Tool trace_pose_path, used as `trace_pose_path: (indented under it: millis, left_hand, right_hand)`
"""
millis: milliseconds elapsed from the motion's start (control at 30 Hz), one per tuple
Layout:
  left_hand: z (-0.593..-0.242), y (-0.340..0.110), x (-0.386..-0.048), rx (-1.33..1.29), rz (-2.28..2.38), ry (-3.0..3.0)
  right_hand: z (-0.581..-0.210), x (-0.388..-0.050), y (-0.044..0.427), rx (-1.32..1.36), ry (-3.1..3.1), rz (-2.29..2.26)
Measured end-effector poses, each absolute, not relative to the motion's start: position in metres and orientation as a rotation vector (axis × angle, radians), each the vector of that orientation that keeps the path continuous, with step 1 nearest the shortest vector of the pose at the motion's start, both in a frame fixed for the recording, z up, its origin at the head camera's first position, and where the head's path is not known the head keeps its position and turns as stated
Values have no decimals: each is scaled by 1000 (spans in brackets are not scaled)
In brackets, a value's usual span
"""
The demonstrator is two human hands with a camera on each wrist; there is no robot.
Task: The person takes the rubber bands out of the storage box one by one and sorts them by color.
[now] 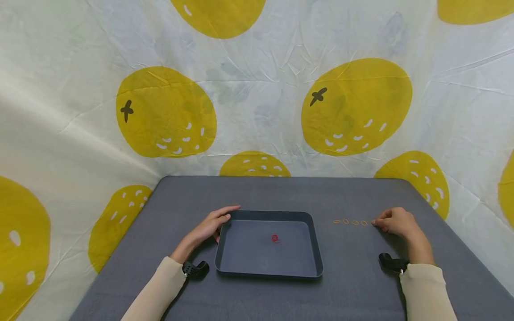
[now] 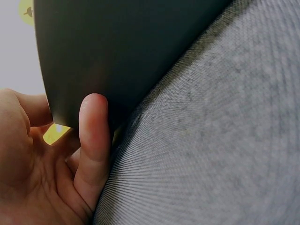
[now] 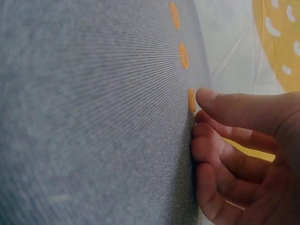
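Note:
A dark grey rectangular tray [image 1: 269,274] lies on the table. My left hand [image 1: 206,227] grips its left side near the far corner; in the left wrist view one finger [image 2: 93,122] presses the outer wall. Inside the tray is a small red looped item [image 1: 275,238], like rubber bands. To the right of the tray, several orange rubber bands [image 1: 355,222] lie in a row. At the row's right end my right hand [image 1: 397,222] touches the table with curled fingers. Its thumb and index finger appear to pinch another band, mostly hidden by the fingertips. A band [image 3: 192,100] lies beside the thumb.
Grey cloth covers the table [image 1: 261,191]. A white curtain [image 1: 257,102] printed with yellow fruit hangs behind and beside it. Black wrist devices [image 1: 195,269] sit on both wrists, near the table surface.

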State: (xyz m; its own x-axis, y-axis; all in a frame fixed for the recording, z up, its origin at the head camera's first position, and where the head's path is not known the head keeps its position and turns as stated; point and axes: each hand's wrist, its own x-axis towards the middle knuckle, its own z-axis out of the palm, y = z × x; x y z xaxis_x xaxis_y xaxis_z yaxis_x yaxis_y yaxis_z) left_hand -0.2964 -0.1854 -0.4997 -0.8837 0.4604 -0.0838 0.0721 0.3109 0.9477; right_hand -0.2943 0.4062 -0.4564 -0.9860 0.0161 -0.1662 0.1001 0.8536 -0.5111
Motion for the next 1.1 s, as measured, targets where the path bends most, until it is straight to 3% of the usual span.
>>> trace_pose_path:
  millis: [667,1100]
  left_hand:
    - [-498,-187,-299,470,1606,2238]
    - [-500,-186,-297,465,1605,2236]
  right_hand:
    - [-437,-301,401,-33,2868,-766]
    - [-408,-295,350,-335,2942,-832]
